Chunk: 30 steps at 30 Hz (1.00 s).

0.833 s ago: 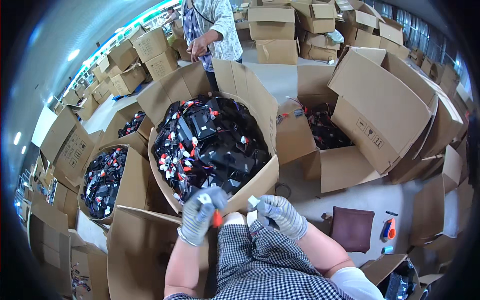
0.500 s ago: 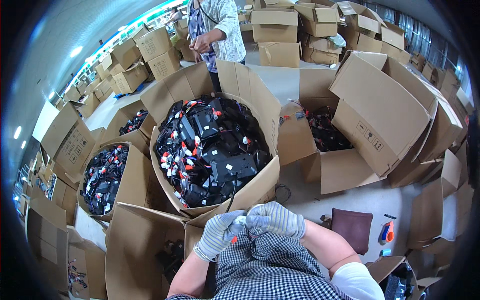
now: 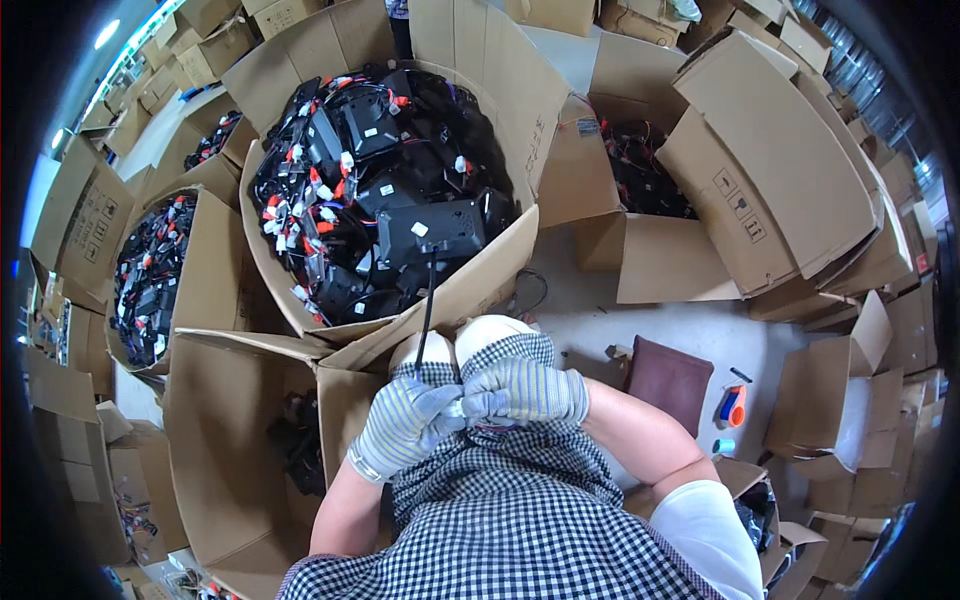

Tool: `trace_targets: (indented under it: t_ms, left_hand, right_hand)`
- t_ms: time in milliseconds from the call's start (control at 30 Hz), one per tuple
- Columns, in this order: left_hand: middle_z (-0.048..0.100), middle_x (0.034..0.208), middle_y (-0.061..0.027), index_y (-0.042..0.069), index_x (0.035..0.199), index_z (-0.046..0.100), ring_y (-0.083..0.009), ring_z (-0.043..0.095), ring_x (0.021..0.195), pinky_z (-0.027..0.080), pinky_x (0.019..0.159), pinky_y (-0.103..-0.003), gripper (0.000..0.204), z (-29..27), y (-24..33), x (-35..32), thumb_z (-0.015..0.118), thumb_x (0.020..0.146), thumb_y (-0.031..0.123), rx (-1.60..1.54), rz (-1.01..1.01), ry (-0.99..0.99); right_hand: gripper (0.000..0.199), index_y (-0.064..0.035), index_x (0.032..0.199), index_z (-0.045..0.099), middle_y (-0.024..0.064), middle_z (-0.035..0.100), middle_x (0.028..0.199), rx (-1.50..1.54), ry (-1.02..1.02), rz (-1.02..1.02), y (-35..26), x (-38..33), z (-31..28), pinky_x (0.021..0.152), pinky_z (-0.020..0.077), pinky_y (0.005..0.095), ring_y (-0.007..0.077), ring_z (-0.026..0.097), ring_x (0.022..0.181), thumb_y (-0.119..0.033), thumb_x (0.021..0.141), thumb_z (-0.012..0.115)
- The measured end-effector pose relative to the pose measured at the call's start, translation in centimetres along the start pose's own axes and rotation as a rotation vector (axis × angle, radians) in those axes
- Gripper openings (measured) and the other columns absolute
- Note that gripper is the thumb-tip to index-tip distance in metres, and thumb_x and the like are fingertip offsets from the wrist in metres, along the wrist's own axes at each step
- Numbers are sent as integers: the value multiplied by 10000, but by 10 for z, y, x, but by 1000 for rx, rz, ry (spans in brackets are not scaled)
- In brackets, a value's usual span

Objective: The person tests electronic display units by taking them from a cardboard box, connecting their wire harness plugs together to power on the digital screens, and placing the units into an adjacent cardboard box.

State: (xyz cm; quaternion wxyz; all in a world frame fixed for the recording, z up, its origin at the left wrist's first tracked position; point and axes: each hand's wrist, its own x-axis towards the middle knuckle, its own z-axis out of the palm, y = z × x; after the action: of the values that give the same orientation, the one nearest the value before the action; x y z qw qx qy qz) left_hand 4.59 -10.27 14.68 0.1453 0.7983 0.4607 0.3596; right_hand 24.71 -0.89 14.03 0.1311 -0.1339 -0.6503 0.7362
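1. Both gloved hands have drawn in closer together over the lap since the earlier frames; the view has tipped down, so the big carton fills the top.
2. Left hand (image 3: 408, 424): fingers curled shut on the black cable (image 3: 427, 305)'s near end; right hand (image 3: 530, 390): fingers closed on the same small white connector (image 3: 458, 408), knuckles touching the left.
3. Cable runs up to a black module (image 3: 430, 228) lying atop the heap in the open cardboard box (image 3: 500, 255); checked apron (image 3: 520, 520) beneath.
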Motion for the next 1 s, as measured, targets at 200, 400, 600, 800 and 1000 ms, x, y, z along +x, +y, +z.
trace_targets:
  t_ms: [200,400,600,800,1000]
  left_hand:
    - [586,721,-50,99,1001,636,-245,541,642,426,636,-369,275,2,11,-1,668,744,190,-134,-128,170]
    - [475,607,4,147,1075,612,-191,511,564,475,733,-366,385,8,21,6,713,743,314,-45,91,92]
    - [524,685,-4,173,1067,643,-218,583,714,481,722,-344,420,20,33,-1,729,709,376,-92,108,44]
    - [520,587,-9,170,1181,559,-189,553,548,425,557,-331,503,20,43,2,734,734,319,-66,67,-56]
    - [611,650,-58,98,963,634,-239,607,557,453,497,-337,231,5,12,-29,677,806,263,-11,-212,407]
  right_hand:
    - [451,-42,1174,537,160,569,1113,-1149,600,-151,-24,86,-35,827,479,402,332,593,945,-221,776,649]
    - [173,-75,981,595,115,605,866,-1589,676,57,20,155,-61,607,523,379,254,644,730,-154,848,517]
    - [270,-70,1057,575,41,650,915,438,805,-369,19,132,-66,691,533,284,141,636,812,-279,891,618]
    - [314,-73,1159,531,43,621,1015,757,421,-308,42,127,-52,765,532,315,169,623,886,-264,915,579]
    - [499,-5,1288,459,84,555,1098,-23,-1,-58,8,47,5,927,420,338,198,542,1004,-387,967,432]
